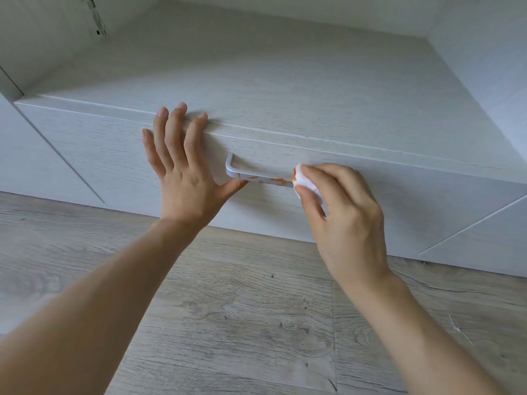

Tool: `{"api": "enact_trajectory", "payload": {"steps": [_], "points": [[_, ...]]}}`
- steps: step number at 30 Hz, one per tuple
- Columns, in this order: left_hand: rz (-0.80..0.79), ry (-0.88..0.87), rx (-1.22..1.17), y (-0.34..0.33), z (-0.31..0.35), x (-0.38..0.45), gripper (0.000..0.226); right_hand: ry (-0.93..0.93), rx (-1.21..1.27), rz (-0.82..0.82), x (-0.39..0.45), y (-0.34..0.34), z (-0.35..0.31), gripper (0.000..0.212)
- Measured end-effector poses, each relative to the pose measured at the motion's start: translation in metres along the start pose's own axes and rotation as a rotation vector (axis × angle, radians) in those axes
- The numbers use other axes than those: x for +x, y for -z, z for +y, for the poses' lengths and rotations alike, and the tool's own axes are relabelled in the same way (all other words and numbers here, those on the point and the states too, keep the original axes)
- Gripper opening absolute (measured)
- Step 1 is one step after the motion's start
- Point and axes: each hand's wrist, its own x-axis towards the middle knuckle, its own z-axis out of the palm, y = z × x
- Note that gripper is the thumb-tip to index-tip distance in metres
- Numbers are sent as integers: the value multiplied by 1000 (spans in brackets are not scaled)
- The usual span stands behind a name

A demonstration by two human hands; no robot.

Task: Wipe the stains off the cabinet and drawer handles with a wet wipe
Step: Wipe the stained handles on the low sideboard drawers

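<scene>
Orange stains [275,181] streak the drawer handle [251,175] near frame centre. Right hand [342,220], at 3 o'clock of the handle, pinches a folded wet wipe [303,179] on the bar; left hand [179,161], fingers spread flat, braces the drawer front [114,155] at 9 o'clock. Wiping appears underway; the next stroke likely runs toward 9 o'clock.

left hand [182,169]: bare, no rings | right hand [342,215]: bare | forearms: sleeveless

White drawer handle [258,176] smeared orange, bunched white wet wipe [306,185] against it
</scene>
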Motion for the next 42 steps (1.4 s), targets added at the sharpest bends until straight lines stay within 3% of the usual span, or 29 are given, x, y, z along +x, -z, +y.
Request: {"api": "enact_trajectory", "payload": {"steps": [20, 25, 33, 37, 42], "points": [[-1, -5, -9, -1, 0, 0, 90, 1, 89, 112, -7, -8, -3, 15], [-8, -7, -13, -2, -1, 0, 91, -160, 119, 195, -12, 3, 9, 14], [3, -10, -7, -3, -1, 0, 92, -166, 209, 13, -8, 1, 14, 20], [-2, -9, -11, -2, -1, 0, 91, -142, 191, 36, -16, 3, 15, 21], [-11, -8, -14, -2, -1, 0, 91, -264, 261, 21, -9, -3, 16, 23]]}}
